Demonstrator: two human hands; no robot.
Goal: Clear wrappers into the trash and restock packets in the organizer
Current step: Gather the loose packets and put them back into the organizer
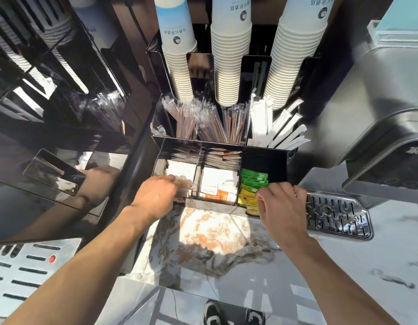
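My right hand (281,202) pinches a yellow tea packet (250,202) at the organizer (283,165) front-right compartment; left hand (156,195) grips left-compartment packets (184,184).

Sunlit marble counter (226,259), steel drip tray (339,216).

Head view: steep downward, close over organizer (262,158).

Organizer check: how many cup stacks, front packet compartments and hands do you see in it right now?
Cup stacks: 3, left, middle, right
Front packet compartments: 3, left, middle, right
Hands: 2, left hand at the left compartment, right hand at the right one
Total: 8
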